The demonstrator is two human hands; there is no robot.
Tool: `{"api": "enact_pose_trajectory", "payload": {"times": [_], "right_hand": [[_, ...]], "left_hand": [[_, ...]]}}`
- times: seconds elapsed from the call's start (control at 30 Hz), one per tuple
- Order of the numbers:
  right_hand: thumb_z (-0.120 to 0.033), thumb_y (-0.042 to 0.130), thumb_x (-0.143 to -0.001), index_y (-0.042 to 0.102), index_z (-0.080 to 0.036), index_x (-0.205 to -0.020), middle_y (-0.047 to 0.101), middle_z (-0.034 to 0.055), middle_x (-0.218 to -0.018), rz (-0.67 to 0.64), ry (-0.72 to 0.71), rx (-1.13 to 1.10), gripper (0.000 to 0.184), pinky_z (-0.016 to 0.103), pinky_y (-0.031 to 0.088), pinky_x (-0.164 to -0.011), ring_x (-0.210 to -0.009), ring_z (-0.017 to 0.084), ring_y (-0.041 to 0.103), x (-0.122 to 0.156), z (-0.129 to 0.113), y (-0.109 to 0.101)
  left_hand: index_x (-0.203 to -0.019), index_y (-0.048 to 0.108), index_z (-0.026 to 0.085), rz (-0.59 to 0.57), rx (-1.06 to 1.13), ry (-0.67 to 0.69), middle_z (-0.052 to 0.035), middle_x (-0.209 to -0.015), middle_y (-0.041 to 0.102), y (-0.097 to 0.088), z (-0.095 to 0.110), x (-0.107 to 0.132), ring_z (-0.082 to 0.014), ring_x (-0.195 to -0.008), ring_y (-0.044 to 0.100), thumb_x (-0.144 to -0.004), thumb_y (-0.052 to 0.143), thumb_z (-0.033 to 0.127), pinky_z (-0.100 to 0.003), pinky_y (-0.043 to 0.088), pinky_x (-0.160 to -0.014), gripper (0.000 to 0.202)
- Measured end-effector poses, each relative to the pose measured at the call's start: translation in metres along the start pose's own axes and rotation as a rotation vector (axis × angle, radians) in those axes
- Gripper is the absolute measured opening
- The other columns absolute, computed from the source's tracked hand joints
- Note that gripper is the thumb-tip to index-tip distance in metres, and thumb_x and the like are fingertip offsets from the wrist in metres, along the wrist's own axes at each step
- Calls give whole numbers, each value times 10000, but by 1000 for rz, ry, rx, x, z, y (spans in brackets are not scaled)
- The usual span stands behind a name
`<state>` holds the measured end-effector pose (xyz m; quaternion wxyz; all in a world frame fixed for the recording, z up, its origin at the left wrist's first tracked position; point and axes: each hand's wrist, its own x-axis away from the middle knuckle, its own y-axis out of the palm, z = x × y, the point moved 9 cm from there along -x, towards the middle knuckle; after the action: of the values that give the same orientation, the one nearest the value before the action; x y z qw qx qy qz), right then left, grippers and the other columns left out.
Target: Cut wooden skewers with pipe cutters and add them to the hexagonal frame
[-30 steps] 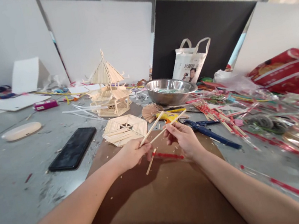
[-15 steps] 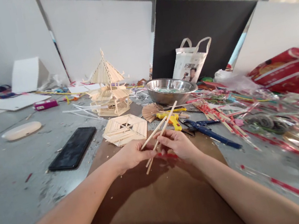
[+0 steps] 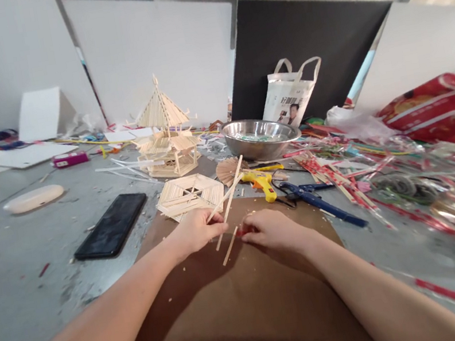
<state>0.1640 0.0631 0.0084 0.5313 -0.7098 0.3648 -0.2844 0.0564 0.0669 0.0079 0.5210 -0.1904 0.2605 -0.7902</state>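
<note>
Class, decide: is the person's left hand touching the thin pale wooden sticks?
Touching. The head view shows the left hand pinching the thin pale wooden sticks, which jut out beyond it.

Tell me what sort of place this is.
Probably a model-making craft workspace: a stick-built pagoda model, a yellow glue gun, and wooden sticks in the left hand.

Grey concrete floor [image 3: 20, 286] w/ white boards [image 3: 155, 49], black panel [image 3: 309, 34] behind.
</note>
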Motion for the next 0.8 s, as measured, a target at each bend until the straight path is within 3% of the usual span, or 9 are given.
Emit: {"api": "enact_pose_trajectory", "payload": {"times": [0.07, 0.17, 0.23, 0.37, 0.47, 0.67, 0.8], "right_hand": [[-308, 447, -743, 590, -237, -809, 616, 24, -789, 105, 156, 124, 172, 250, 341, -572, -699, 155, 538, 2, 17, -14], [-220, 413, -753, 529, -196, -987, 553, 99, -1006, 436, 394, 338, 262, 322, 346, -677, -878, 227, 492, 15, 36, -54], [-180, 423, -742, 516, -166, -1018, 503, 125, -1080, 516, 349, 398, 292, 358, 326, -745, -954, 252, 443, 15, 31, -62], [-198, 391, -789, 581, -199, -895, 572, 53, -907, 183, -77, 190, 217, 280, 346, -760, -853, 160, 488, -3, -3, -18], [-252, 394, -806, 575, -209, -902, 557, 44, -905, 110, -247, 98, 209, 270, 341, -782, -861, 140, 478, -5, -24, 1], [-219, 466, -760, 555, -169, -733, 554, 39, -788, 95, -224, 19, 106, 266, 357, -720, -787, 142, 477, -7, -27, 1], [-202, 459, -747, 527, -175, -748, 562, 7, -722, 92, -84, -231, 73, 243, 364, -621, -682, 120, 489, -7, -13, -2]], "left_hand": [[-645, 552, 138, -23, -26, -3, 43, -511, 442, 2, 1, 0, -85, -486, 374, -646, 484, 344, -194, 270, -472, 217], [-652, 578, 140, -62, -87, 10, 27, -542, 500, 7, 4, 1, -104, -525, 426, -641, 482, 332, -199, 292, -501, 215], [-658, 592, 141, -96, -114, 8, 18, -562, 530, 11, 4, 2, -113, -539, 446, -644, 476, 335, -201, 303, -513, 227], [-685, 602, 139, -109, -133, -12, 8, -584, 558, 12, 0, 2, -117, -536, 459, -655, 461, 346, -202, 312, -509, 252], [-689, 597, 131, -84, -156, -37, 1, -574, 560, 11, -5, 1, -121, -529, 460, -643, 474, 357, -199, 308, -488, 261], [-665, 597, 134, -112, -94, -65, 2, -564, 558, 16, -9, 1, -118, -523, 468, -623, 500, 353, -192, 312, -482, 243], [-636, 590, 138, -126, -81, -74, 14, -533, 531, 17, -8, 2, -111, -499, 452, -627, 493, 351, -186, 295, -455, 234]]}}
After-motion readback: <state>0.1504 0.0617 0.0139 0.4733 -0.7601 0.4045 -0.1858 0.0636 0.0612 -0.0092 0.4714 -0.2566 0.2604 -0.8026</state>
